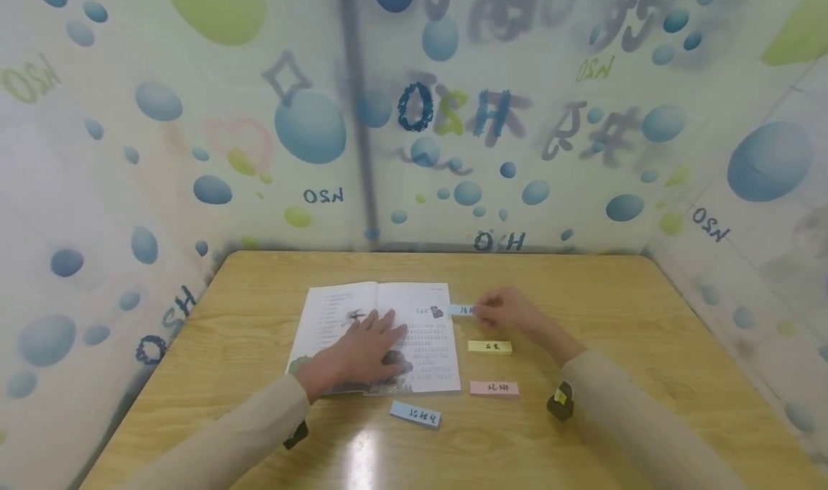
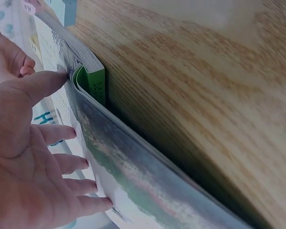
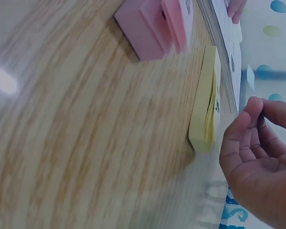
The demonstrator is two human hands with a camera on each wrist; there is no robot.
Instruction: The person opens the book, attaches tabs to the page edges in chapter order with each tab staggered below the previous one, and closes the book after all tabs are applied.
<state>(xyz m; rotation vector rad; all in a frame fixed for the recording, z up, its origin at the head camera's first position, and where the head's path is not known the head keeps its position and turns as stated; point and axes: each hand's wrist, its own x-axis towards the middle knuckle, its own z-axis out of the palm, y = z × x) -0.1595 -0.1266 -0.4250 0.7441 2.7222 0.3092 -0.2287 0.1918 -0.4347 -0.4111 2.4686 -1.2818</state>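
An open book (image 1: 427, 294) lies on the table with printed text and pictures on its pages. My left hand (image 1: 365, 348) rests spread on it near the centre fold, and in the left wrist view the thumb (image 2: 50, 86) touches the page by the fold. At the book's right edge, my right hand (image 1: 511, 312) pinches a light blue sticky note (image 1: 458, 310) with dark handwriting. Part of the note is hidden behind the fingers. In the right wrist view, thumb and fingertips meet and the note's pale end (image 3: 250, 78) sticks out beyond them.
Right of the book lie a yellow sticky-note pad (image 1: 489, 347) and a pink pad (image 1: 494, 389), both written on. A blue pad (image 1: 415, 414) lies in front of the book. White walls with coloured dots surround the wooden table (image 1: 582, 282).
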